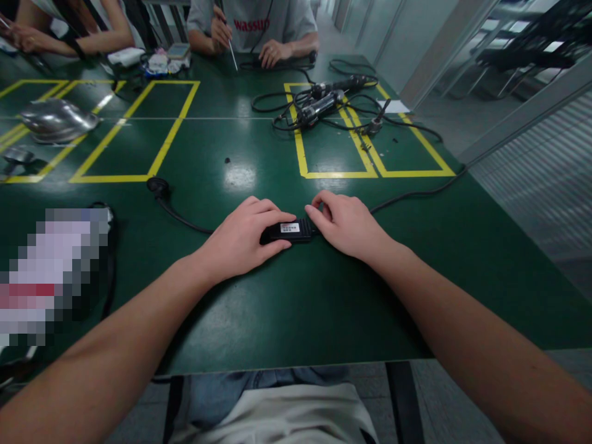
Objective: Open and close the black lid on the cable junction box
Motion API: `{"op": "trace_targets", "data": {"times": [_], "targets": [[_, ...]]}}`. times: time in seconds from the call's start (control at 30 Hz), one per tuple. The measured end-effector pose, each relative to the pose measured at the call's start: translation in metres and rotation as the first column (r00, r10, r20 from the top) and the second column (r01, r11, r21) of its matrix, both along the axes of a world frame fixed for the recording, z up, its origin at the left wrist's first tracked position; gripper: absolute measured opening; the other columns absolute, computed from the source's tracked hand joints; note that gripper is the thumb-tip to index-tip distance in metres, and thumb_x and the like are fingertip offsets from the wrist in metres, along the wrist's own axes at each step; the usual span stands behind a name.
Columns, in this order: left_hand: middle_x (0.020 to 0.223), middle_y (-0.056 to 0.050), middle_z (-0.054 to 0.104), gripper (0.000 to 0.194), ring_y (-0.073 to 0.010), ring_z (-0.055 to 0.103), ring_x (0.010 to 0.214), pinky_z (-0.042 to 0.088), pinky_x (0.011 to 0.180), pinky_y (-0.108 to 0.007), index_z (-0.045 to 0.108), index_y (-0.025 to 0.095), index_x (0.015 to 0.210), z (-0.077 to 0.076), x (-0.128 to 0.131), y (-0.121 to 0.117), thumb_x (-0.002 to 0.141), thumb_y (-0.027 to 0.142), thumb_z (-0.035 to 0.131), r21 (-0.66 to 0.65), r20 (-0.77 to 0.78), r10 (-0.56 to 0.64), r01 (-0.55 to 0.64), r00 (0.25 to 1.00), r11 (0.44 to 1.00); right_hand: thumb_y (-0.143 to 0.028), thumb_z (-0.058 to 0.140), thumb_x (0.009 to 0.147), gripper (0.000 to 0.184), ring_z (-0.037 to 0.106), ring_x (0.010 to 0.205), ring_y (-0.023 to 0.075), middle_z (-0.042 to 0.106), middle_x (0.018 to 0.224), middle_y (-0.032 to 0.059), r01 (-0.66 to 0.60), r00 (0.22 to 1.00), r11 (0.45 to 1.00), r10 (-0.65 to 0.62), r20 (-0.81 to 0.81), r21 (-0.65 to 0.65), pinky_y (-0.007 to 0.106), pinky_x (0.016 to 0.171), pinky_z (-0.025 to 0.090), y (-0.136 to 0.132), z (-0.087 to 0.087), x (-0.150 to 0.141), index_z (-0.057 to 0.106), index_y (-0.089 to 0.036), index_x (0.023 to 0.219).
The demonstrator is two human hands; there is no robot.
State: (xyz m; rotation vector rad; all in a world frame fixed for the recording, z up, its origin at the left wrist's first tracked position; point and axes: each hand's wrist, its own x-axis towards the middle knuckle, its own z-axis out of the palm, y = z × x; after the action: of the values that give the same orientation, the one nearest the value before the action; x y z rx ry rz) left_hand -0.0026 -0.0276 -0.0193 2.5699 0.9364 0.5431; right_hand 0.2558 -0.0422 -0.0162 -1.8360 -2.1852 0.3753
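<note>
On the green table lies a small black box with a white printed label (290, 228), set in line with a black cord. My left hand (245, 237) grips its left part, thumb on the near side and fingers on the far side. Just right of the box, my right hand (349, 225) is closed in a pinch at the cord, though what sits between its fingertips is hidden. Leftward the cord runs out from under my left hand to a round black plug (158, 185). On the other side the cord (411, 195) trails toward the table's right edge.
Yellow tape rectangles (340, 175) mark the table (296, 308). Tangled cables with a cylindrical power tool (321, 108) lie at the far right. A shiny metal piece (58, 120) rests far left, a blurred-out object (55, 265) nearer. Two people sit opposite, one holding a thin rod (232, 54).
</note>
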Motion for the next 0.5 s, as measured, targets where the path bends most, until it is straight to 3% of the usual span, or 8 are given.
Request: {"op": "trace_targets", "data": {"times": [0.3,0.5], "targets": [[0.120,-0.011,0.080,0.040,-0.0308,0.069,0.111,0.055,0.105,-0.047,0.078,0.020,0.144,0.0028,0.0022,-0.0011,0.107,0.035,0.078,0.092,-0.065,-0.039,0.045,0.997,0.995,-0.053,0.068,0.112,0.034,0.062,0.076,0.0225,0.072,0.085,0.0032,-0.015,0.999,1.000,0.016,0.033,-0.025,0.036,0.077,0.036,-0.0028,0.0080,-0.0049,0.076,-0.020,0.109],[0.120,-0.010,0.080,0.037,-0.0291,0.070,0.110,0.056,0.103,-0.045,0.079,0.022,0.144,0.0031,0.0012,0.0001,0.112,0.039,0.072,0.006,0.001,-0.040,0.040,0.999,0.999,-0.047,0.065,0.113,0.029,0.067,0.082,0.0246,0.075,0.087,0.0050,-0.106,0.994,0.993,0.105,0.016,0.049,0.037,0.079,0.040,-0.0040,0.0052,-0.0036,0.079,-0.021,0.111]]}}
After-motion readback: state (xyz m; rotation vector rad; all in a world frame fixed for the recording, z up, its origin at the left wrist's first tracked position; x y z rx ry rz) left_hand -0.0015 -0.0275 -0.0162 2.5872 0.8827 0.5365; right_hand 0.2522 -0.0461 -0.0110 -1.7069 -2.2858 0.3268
